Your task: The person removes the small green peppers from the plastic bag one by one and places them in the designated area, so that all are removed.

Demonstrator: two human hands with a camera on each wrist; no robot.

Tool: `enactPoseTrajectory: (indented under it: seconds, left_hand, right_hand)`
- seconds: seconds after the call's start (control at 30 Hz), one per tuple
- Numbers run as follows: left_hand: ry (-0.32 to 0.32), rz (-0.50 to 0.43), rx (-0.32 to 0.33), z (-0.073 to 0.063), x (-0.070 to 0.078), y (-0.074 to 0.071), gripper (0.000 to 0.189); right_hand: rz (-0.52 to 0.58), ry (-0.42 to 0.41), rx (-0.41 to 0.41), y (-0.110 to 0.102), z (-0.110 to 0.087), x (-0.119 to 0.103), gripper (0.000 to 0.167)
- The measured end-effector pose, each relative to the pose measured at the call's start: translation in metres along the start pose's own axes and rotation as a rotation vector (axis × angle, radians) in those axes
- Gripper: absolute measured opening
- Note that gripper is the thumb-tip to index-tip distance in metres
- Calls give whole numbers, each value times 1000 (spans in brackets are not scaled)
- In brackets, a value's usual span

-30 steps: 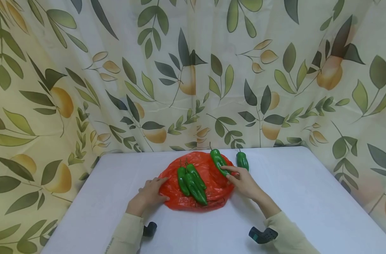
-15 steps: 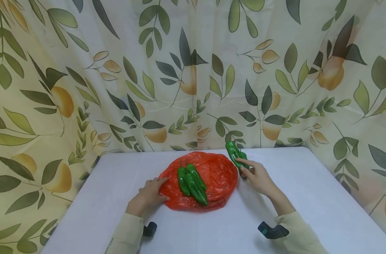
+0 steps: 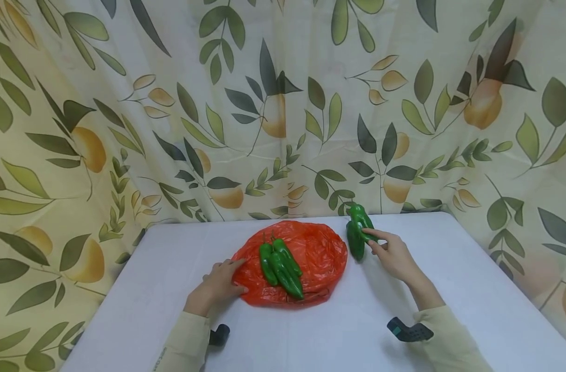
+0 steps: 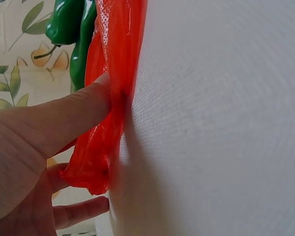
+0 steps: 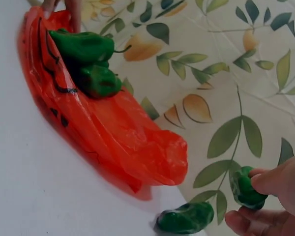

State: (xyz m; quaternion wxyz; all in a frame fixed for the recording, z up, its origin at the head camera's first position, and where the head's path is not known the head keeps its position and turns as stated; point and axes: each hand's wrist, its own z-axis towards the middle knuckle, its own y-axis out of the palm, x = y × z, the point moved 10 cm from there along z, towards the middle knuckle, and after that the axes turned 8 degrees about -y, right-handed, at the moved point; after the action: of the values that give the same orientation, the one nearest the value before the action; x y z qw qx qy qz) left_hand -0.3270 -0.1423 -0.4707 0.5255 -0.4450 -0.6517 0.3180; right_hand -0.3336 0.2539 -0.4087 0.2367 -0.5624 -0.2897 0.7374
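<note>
A crumpled red plastic bag (image 3: 322, 261) lies flat on the table with three green peppers (image 3: 285, 274) on it. My left hand (image 3: 221, 283) holds the bag's left edge; in the left wrist view the thumb (image 4: 91, 105) presses on the red plastic and the other fingers lie behind it. Beyond the bag's right side, my right hand (image 3: 394, 256) pinches a long green pepper (image 3: 361, 217) between thumb and fingers, its stem end pointing away. Another green pepper (image 3: 355, 247) lies on the table just left of the held one, which partly overlaps it in the head view.
The white-covered table (image 3: 292, 336) ends at a leaf-and-fruit patterned curtain (image 3: 283, 155) close behind the peppers. Black devices (image 3: 409, 330) are strapped at both wrists. Dark marks are printed on the bag (image 5: 113, 132).
My right hand has carried its pepper from over the bag's right part, rightward past the pepper lying there, to that pepper's right side. The left hand and bag stay put.
</note>
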Motion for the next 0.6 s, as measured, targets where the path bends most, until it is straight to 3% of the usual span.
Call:
enactPoseTrajectory:
  seconds: [0.6]
  left_hand:
    - [-2, 5, -2, 5, -5, 4, 79]
  right_hand:
    - [-50, 89, 5, -2, -1, 41, 43]
